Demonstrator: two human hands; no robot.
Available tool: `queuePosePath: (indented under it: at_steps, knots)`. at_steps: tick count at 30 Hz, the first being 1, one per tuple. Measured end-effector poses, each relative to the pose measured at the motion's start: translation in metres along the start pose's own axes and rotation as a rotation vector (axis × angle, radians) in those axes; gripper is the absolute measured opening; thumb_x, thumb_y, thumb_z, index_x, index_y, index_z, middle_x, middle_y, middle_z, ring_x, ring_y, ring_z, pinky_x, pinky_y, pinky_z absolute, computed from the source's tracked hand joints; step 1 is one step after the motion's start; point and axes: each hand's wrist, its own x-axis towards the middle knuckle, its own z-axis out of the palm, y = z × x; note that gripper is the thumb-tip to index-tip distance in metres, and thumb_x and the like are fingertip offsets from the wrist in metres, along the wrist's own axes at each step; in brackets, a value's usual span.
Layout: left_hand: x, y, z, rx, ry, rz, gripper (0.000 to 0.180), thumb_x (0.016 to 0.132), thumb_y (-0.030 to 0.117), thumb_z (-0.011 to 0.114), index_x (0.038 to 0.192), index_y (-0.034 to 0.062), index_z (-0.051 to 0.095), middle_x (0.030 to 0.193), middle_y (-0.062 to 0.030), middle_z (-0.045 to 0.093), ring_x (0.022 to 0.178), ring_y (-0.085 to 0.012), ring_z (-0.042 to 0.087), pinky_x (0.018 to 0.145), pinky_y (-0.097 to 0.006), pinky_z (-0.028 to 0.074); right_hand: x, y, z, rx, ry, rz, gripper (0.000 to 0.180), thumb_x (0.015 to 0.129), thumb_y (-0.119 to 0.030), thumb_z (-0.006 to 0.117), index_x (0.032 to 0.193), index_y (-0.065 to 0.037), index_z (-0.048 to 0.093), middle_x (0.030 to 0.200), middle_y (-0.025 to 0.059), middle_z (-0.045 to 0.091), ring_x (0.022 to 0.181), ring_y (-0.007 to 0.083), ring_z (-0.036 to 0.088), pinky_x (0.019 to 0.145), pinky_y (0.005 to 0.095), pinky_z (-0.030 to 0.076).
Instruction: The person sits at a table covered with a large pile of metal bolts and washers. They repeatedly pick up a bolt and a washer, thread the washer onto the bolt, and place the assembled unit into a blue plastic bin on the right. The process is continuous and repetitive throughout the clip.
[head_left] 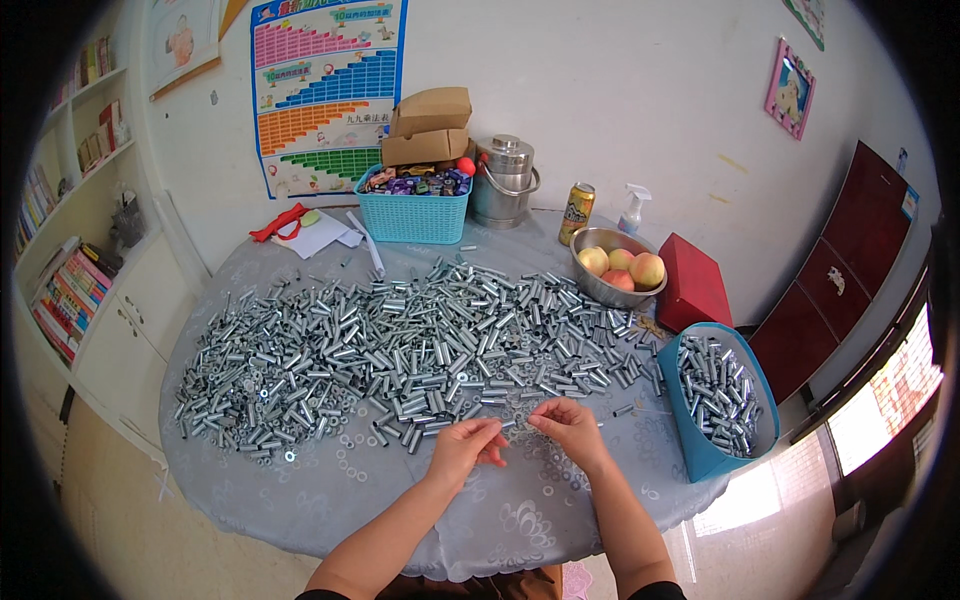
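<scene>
Both hands over the near edge of the round table [250, 500], just in front of the big heap of metal sleeves [400, 345]. Left hand [465, 448] and right hand [570, 425] nearly meet, fingertips pinched on one small metal piece [515, 424] held between them; I can't tell if it's a sleeve, a washer, or both. Loose washers [350, 455] lie scattered on the cloth by the near-left edge. Blue bin [700, 455] at the right edge holds a fair layer of sleeves but is far from full. My read: early going, since the heap covers most of the middle of the table and far outweighs what's in the bin. Far edge: teal basket [415, 215], steel pot [505, 180], bowl of peaches [600, 285], red box [690, 280]
</scene>
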Motion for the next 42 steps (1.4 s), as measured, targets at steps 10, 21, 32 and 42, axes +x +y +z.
queuePosePath:
  at_steps: [10,21,32,42]
  knots:
    - [0.0,-0.001,-0.003,-0.078,-0.045,-0.085,0.023,0.086,0.017,0.058,0.097,-0.0027,0.059,0.079,-0.0095,0.062,0.056,-0.01,0.056,0.056,-0.029,0.054,-0.001,0.001,0.005,-0.412,0.019,-0.235,0.011,0.078,-0.009,0.067,0.087,-0.001,0.066,0.082,0.0039,0.064,0.072,0.0109,0.057,0.067,0.0239,0.045]
    - [-0.005,0.004,0.008,-0.035,-0.054,0.007,0.024,0.086,0.012,0.058,0.104,-0.0032,0.058,0.086,-0.012,0.062,0.064,-0.0123,0.058,0.061,-0.03,0.055,-0.004,-0.005,0.007,-0.471,0.123,-0.257,0.012,0.077,-0.008,0.066,0.087,-0.002,0.066,0.079,0.007,0.064,0.071,0.0119,0.057,0.065,0.0242,0.046]
    - [0.004,0.003,-0.004,-0.229,0.082,0.085,0.022,0.085,0.009,0.057,0.104,-0.0042,0.058,0.087,-0.012,0.062,0.068,-0.0137,0.058,0.065,-0.032,0.055,0.003,-0.01,-0.041,-0.183,0.512,-0.276,0.014,0.08,-0.006,0.063,0.092,0.001,0.065,0.079,0.002,0.062,0.068,0.0061,0.053,0.063,0.0194,0.043]
    - [0.004,0.012,-0.011,-0.285,0.127,0.138,0.018,0.086,0.011,0.057,0.099,-0.0011,0.059,0.086,-0.0096,0.062,0.068,-0.0132,0.058,0.065,-0.033,0.053,0.006,0.004,-0.04,-0.653,0.409,-0.352,0.015,0.073,-0.003,0.063,0.088,-0.003,0.066,0.08,0.0096,0.063,0.072,0.0206,0.058,0.067,0.0291,0.046]
